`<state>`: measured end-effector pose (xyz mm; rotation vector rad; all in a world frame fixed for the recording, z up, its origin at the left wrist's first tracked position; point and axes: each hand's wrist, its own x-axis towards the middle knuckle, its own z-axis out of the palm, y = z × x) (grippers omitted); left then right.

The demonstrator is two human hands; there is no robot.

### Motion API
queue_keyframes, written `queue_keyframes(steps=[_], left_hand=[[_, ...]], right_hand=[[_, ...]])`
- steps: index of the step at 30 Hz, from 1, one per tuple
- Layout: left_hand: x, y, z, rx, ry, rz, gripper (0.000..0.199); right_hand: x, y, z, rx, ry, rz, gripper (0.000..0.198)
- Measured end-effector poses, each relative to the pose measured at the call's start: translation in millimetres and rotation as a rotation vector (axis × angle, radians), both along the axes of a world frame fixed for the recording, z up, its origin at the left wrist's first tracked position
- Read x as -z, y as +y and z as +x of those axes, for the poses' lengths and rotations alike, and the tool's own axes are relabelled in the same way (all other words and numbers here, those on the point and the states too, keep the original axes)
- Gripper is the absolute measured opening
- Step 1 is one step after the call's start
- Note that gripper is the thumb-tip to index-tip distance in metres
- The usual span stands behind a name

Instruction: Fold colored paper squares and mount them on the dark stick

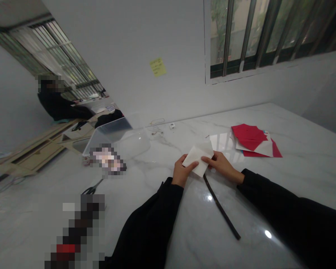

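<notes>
Between my two hands is a folded piece of white paper (199,155), held above the marble-patterned table. My left hand (182,172) pinches its left side, thumb on top. On the right edge, my right hand (221,164) grips the same paper with its thumb pressed flat over it. A thin dark stick (222,207) lies on the table, its upper end reaching under or behind the paper's lower corner; whether it touches the paper I cannot tell. The fingers beneath the paper are mostly hidden.
Red and white paper sheets (253,140) lie at the right. To the left stand a clear plastic box (137,144) and black-handled scissors (91,189), near blurred-out items. A small white cube (172,126) sits by the wall. Another person (58,101) sits far left.
</notes>
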<state>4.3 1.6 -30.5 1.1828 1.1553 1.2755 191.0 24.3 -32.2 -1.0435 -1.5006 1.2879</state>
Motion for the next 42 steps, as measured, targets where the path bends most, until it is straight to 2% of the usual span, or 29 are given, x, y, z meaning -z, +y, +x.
queue_keyframes(steps=[8,17,21,24,29,34,42], left_hand=[[-0.4,1.9,0.5,-0.031,-0.152,-0.017,0.064],[2.6,4.2,-1.8,-0.023,-0.140,-0.010,0.060],[0.9,5.6,-3.3,-0.016,-0.163,-0.019,0.059],[0.1,6.4,-4.2,-0.011,-0.158,-0.040,0.060],[-0.4,6.7,-5.7,0.000,-0.061,-0.007,0.060],[-2.9,6.6,-8.0,0.057,0.077,0.027,0.057],[1.7,8.4,-6.3,0.131,-0.118,-0.087,0.057]], right_hand=[[-3.3,-3.2,-1.8,0.010,-0.039,-0.005,0.042],[-5.1,-3.6,-4.0,0.003,0.006,-0.038,0.043],[-6.9,5.3,4.1,-0.049,0.319,-0.212,0.057],[-7.3,10.3,10.4,-0.106,0.373,-0.317,0.067],[-5.4,4.7,9.3,-0.199,0.196,-0.177,0.040],[-5.2,-0.7,4.9,-0.216,0.124,-0.093,0.034],[-3.2,3.0,3.0,-0.063,0.129,-0.136,0.038]])
